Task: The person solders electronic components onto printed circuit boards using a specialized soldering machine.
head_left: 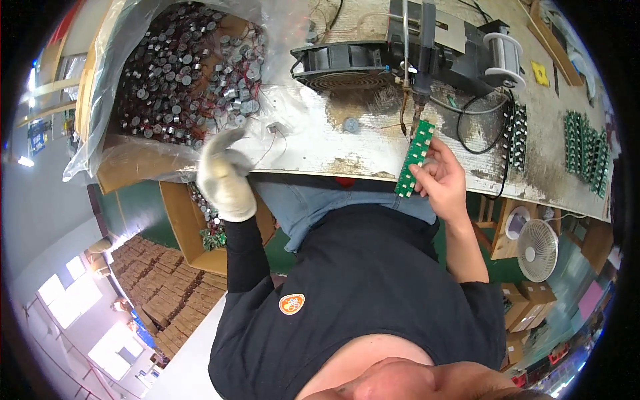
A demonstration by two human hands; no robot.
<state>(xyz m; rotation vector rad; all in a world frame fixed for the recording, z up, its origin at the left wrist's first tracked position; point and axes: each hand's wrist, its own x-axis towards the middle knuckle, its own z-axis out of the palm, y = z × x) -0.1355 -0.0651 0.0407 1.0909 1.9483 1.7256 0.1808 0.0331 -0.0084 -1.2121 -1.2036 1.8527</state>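
Observation:
My right hand (441, 177) is bare and pinches a narrow green circuit board (415, 160) near its lower half. The board's upper end lies close to the tip of a mounted soldering iron (421, 83). Left of it, a small round grey component (350, 125) rests on the table with thin wires running toward the iron. My left hand (228, 183) wears a white glove with grey fingertips. Its fingers are stretched and apart beside the table's front edge, with nothing visible between them. Near those fingers lies a loose metal component (275, 127) with a thin red wire.
A plastic-lined box (107, 163) full of small round wired components stands at the left. Behind the board are a black fan (347, 63) and a solder wire spool (503, 59). Green boards (587, 153) lie at the right. An open carton (183, 227) sits below the table.

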